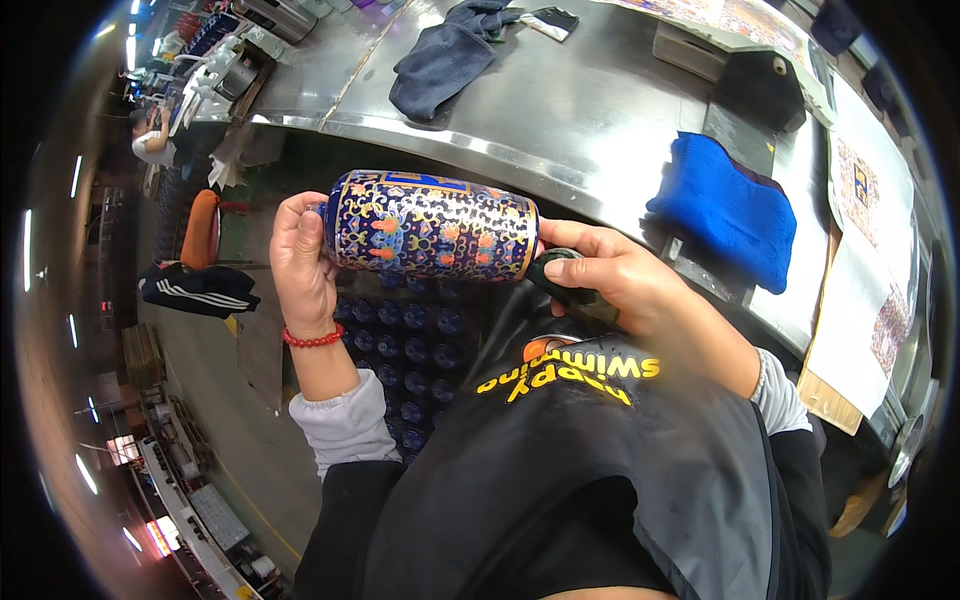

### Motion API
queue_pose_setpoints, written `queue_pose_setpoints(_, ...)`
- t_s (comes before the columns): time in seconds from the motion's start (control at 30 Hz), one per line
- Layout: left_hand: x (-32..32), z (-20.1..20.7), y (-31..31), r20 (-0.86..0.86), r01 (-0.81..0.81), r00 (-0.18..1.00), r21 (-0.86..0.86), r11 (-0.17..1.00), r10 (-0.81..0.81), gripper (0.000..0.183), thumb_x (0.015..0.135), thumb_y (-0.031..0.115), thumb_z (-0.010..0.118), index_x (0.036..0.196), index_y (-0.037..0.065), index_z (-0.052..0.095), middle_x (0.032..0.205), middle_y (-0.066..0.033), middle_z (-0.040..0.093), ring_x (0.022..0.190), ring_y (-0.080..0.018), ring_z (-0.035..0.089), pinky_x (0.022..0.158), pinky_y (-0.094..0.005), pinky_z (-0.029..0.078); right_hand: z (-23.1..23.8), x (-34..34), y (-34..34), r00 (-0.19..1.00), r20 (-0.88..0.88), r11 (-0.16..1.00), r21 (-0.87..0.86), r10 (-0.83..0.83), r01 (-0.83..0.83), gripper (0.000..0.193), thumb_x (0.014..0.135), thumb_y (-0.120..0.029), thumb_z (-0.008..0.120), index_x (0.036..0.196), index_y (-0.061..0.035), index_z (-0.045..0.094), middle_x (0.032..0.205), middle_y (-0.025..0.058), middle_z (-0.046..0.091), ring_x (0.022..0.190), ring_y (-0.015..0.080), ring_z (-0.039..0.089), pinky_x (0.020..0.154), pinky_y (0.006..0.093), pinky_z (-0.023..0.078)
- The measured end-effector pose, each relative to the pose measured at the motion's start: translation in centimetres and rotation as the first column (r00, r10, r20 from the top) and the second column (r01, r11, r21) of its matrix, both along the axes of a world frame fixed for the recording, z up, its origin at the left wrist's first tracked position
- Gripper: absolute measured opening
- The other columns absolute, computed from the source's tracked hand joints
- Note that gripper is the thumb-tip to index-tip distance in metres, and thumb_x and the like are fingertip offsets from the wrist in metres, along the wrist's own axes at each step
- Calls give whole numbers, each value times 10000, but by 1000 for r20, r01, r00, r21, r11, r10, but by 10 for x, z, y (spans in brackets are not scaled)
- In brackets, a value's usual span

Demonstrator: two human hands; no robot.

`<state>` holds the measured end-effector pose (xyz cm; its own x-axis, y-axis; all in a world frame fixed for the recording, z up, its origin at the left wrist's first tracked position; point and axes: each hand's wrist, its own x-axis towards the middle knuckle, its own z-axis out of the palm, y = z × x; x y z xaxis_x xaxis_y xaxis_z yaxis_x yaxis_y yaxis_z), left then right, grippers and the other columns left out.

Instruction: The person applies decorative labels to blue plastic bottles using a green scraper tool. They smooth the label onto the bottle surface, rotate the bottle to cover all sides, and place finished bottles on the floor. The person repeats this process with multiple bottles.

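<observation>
A dark blue bottle-shaped vase [435, 228] with a dense gold, orange and light blue floral pattern lies on its side in the air in front of me. My left hand [303, 250] is closed around its narrow neck end; a red bead bracelet circles that wrist. At the wide base end is my right hand [625, 275]. Its fingers reach behind the base, while the thumb presses a dark green cloth [575, 285] close to the base's edge. How firmly those fingers grip the vase is partly hidden.
Beyond the vase runs a steel table [590, 110] with a dark grey cloth [445, 65] and a blue towel [725, 210]. Printed pattern sheets [865, 250] lie at the right. Below stand rows of dark blue round-topped pieces [410, 350]. An orange chair [203, 228] and another person [152, 140] are farther left.
</observation>
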<state>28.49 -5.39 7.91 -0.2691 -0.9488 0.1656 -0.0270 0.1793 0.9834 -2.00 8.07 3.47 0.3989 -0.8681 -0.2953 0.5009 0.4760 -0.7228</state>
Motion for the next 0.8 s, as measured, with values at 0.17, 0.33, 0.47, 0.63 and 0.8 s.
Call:
queue_pose_setpoints(0.17,16,-23,-9,-41,-54,998,48,997,56,319,1026,374,610,1143,79,574,827,67,628,586,33,507,461,-126,325,-1,17,-15,1000,-18,999,32,-22,23,569,952,-72,573,1513,-97,480,1166,-17,600,972,94,558,776,250,475)
queue_pose_setpoints(0.33,30,-45,-16,-146,-106,983,71,992,115,341,1019,362,623,1161,59,555,924,11,657,746,-29,636,596,-154,500,-5,30,-28,995,-52,997,-8,-83,83,520,979,-44,552,1495,-80,501,1183,-3,624,1011,99,567,859,243,470)
queue_pose_setpoints(0.47,44,-59,-18,-263,-1,964,100,995,28,328,1048,320,565,1219,42,529,1050,-71,698,895,-123,710,693,-244,609,-10,38,-33,986,-72,989,-20,-147,146,492,990,-38,583,1476,-92,530,1222,8,596,1153,113,548,1006,267,437)
queue_pose_setpoints(0.63,48,-69,-14,-302,-33,951,109,994,65,336,1049,320,565,1230,39,520,1056,-73,694,908,-126,706,758,-249,595,-20,44,-39,957,-203,969,-177,-209,174,460,983,-72,636,1438,-88,571,1227,25,577,1195,133,517,1056,293,398)
queue_pose_setpoints(0.8,36,-68,-5,-239,-181,954,16,983,180,358,1032,335,609,1200,29,532,974,-2,614,844,-47,608,732,-188,502,-22,49,-44,940,-219,959,-173,-260,225,431,971,-118,674,1392,-61,601,1225,50,586,1174,140,524,1041,294,403)
